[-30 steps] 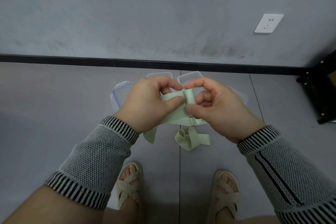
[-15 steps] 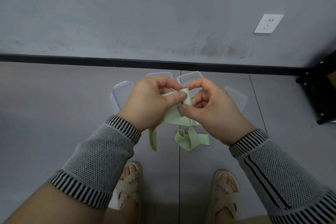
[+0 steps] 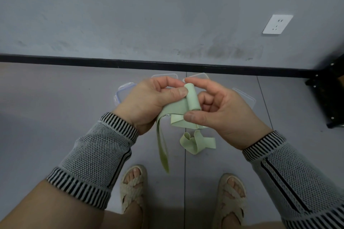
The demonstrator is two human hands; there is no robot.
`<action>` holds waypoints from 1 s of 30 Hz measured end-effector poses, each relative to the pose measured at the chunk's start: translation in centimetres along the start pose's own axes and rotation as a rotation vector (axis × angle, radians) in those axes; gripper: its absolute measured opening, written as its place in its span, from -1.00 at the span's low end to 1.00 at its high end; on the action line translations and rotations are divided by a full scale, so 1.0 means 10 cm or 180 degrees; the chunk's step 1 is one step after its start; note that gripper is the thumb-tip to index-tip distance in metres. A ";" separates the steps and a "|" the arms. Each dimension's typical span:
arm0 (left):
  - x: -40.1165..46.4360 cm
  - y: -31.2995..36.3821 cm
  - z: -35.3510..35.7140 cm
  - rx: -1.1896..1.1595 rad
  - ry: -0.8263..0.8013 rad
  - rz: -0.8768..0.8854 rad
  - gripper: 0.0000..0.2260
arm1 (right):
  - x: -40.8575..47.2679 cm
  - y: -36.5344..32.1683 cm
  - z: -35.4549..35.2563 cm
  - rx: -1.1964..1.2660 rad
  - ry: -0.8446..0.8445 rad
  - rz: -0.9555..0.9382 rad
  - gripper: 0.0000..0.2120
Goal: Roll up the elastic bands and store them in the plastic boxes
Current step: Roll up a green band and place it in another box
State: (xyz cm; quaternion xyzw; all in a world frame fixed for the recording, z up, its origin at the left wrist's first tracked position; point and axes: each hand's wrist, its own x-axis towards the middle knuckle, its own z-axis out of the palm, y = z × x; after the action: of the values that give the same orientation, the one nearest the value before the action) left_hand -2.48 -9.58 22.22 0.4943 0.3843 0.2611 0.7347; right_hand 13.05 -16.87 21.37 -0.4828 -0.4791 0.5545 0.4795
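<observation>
— Green band: status?
— Partly rolled between both hands; left hand pinches it, right hand grips the roll, axis upright (tail hangs leftward). Boxes lie beyond, on the floor.

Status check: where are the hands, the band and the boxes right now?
Both hands on band: left hand pinching the roll, right hand steadying it. Tail hangs unrolled. Second band on floor. Boxes behind the hands, nothing blocking.
</observation>
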 end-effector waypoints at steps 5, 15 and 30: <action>0.03 -0.04 -0.04 0.0563 0.0019 0.0104 -0.77 | 0.00 0.01 -0.04 0.0139 -0.0006 -0.0026 -0.47; 0.00 -0.02 -0.08 0.1492 0.0285 0.0219 -0.85 | -0.03 -0.01 -0.15 -0.0438 0.0035 0.0044 -0.49; 0.08 -0.15 0.10 0.2210 0.1087 0.0486 -0.79 | 0.03 0.07 0.03 -0.3266 0.0370 -0.0444 -0.61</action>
State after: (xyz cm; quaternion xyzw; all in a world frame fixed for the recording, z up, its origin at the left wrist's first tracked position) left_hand -1.24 -10.05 20.84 0.6900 0.5285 0.2480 0.4278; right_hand 12.73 -16.68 20.69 -0.6526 -0.6928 0.1874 0.2428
